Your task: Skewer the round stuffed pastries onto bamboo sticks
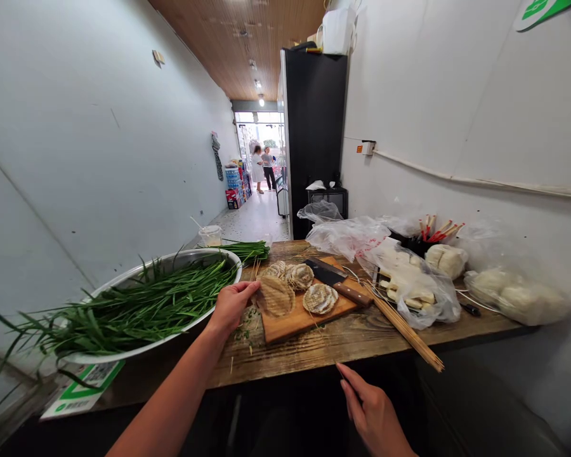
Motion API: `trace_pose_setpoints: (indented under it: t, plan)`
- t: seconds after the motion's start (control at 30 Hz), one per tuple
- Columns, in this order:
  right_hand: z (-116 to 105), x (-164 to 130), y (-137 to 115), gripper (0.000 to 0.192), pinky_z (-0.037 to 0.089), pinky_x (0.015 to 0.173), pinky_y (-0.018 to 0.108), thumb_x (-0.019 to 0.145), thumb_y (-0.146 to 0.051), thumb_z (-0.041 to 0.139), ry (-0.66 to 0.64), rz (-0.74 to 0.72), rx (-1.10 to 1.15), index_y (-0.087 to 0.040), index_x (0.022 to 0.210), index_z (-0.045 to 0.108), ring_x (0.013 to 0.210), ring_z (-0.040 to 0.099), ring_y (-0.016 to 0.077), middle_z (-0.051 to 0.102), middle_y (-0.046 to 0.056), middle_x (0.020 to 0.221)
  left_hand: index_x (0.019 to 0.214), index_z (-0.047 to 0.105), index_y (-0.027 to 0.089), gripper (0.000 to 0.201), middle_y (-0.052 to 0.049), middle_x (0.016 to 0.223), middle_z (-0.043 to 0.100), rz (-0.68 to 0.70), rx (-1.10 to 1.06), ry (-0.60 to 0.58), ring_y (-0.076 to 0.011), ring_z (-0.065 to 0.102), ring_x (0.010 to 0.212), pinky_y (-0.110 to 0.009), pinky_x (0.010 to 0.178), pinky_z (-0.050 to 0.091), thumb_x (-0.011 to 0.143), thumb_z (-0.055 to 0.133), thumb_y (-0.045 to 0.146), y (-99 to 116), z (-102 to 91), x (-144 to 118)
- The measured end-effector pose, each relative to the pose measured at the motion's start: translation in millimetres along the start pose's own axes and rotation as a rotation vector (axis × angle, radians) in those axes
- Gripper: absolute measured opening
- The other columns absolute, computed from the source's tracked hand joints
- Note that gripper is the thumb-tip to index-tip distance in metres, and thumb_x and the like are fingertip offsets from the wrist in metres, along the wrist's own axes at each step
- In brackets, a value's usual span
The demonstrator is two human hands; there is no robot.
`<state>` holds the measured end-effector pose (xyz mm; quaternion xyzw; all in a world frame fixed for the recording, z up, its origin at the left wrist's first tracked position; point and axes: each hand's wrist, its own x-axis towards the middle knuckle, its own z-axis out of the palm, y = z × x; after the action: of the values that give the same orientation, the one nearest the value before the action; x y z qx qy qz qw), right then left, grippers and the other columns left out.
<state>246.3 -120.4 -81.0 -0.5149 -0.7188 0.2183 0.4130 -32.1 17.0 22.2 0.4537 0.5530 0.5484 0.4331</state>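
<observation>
My left hand (235, 306) pinches the near-left edge of a thin, tan, wrinkled round sheet (276, 297), which looks like tofu skin, over the left part of a wooden cutting board (278, 329). Behind it on the board sit bundles of the same ridged tan food (299, 275), with another round bundle (320, 298) to the right. A cleaver (335, 279) with a wooden handle rests across the board's right side. In front of the table edge, my right hand (374, 409) is closed, thumb against fingers; a thin dark line shows between them, too unclear to name.
A large metal basin (235, 257) heaped with green chives (147, 304) stands left. Bamboo skewers (409, 333) jut over the table's front edge. Plastic bags of pale food (413, 285) lie right. A lidded cup (210, 236) stands behind the basin. Two people (264, 168) are far off near the doorway.
</observation>
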Motion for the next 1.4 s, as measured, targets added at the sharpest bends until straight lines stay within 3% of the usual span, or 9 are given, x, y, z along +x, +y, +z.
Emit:
trace_pose_setpoints:
  t: [0.13,0.3,0.4,0.47,0.63,0.87,1.17,1.3,1.4]
  plan:
    - [1,-2,3,0.048,0.05,0.049,0.021,0.092,-0.045,0.03,0.008,0.001,0.005,-0.017,0.114,0.063,0.047,0.06,0.0143,0.066,0.005,0.06,0.075,0.069,0.011,0.042,-0.006,0.067,0.067,0.063,0.113,0.014,-0.015,0.057,0.057,-0.025,0.055,0.043,0.058,0.071,0.049,2,-0.4,-3]
    - [3,-1,5,0.046,0.051,0.053,0.022,0.092,-0.043,0.03,-0.006,0.027,0.014,-0.018,0.115,0.062,0.052,0.062,0.0155,0.067,0.005,0.063,0.085,0.069,0.016,0.026,-0.007,0.085,0.07,0.77,0.874,0.167,-0.0198,0.063,0.078,-0.029,0.074,0.045,0.083,0.051,0.035,-14,8.1,-9]
    - [6,5,6,0.045,0.051,0.056,0.023,0.093,-0.04,0.03,-0.06,0.028,0.006,-0.018,0.116,0.061,0.056,0.063,0.016,0.069,0.005,0.067,0.086,0.067,0.015,0.02,-0.01,0.09,0.07,1.152,1.151,0.045,-0.021,0.063,0.083,-0.034,0.081,0.045,0.086,0.048,0.023,-50,22.8,-18]
    - [9,11,8,0.044,0.052,0.061,0.024,0.093,-0.037,0.03,-0.096,-0.002,-0.017,-0.017,0.116,0.061,0.061,0.064,0.0159,0.07,0.006,0.073,0.085,0.066,0.015,0.018,-0.009,0.089,0.069,1.242,1.239,-0.072,-0.0206,0.063,0.082,-0.035,0.081,0.046,0.086,0.049,0.02,-75,29.9,-26]
    - [3,23,15,0.039,0.049,0.065,0.023,0.093,-0.022,0.03,-0.184,-0.119,-0.279,-0.016,0.118,0.059,0.07,0.065,0.0155,0.07,0.008,0.081,0.107,0.061,0.016,0.033,-0.011,0.108,0.064,1.064,1.204,-0.302,-0.0245,0.056,0.104,-0.04,0.093,0.042,0.083,0.055,0.038,-100,21.4,-40]
    - [-20,33,2,0.049,0.036,0.046,0.021,0.076,0.0,0.044,-0.345,-0.232,-0.783,-0.02,0.119,0.058,0.052,0.06,0.0136,0.067,0.003,0.065,0.133,0.041,0.016,0.045,-0.01,0.142,0.035,0.658,1.142,-0.25,-0.0236,0.023,0.135,-0.047,0.11,0.018,0.09,0.036,0.03,-92,10.1,-23]
    - [-26,50,-15,0.055,0.039,0.048,0.024,0.074,0.002,0.042,-0.452,-0.21,-0.883,-0.02,0.122,0.056,0.057,0.064,0.0173,0.07,0.005,0.073,0.128,0.046,0.011,0.044,-0.014,0.138,0.042,0.596,1.001,-0.225,-0.0234,0.032,0.13,-0.043,0.108,0.024,0.088,0.038,0.029,-105,16.6,-17]
    - [-28,55,-16,0.05,0.041,0.051,0.022,0.076,0.0,0.042,-0.456,-0.216,-0.857,-0.019,0.119,0.058,0.061,0.065,0.0174,0.07,0.006,0.071,0.109,0.057,0.006,0.04,-0.021,0.109,0.06,0.375,1.016,0.035,-0.0304,0.054,0.107,-0.045,0.092,0.038,0.081,0.051,0.034,-88,15.0,-5]
    - [-29,56,-16,0.05,0.041,0.052,0.021,0.076,0.0,0.042,-0.481,-0.204,-0.848,-0.02,0.119,0.058,0.062,0.065,0.0165,0.07,0.006,0.07,0.078,0.062,0.012,0.024,-0.009,0.071,0.064,0.121,0.897,0.036,-0.0231,0.06,0.07,-0.033,0.067,0.044,0.068,0.064,0.034,-74,9.2,7]
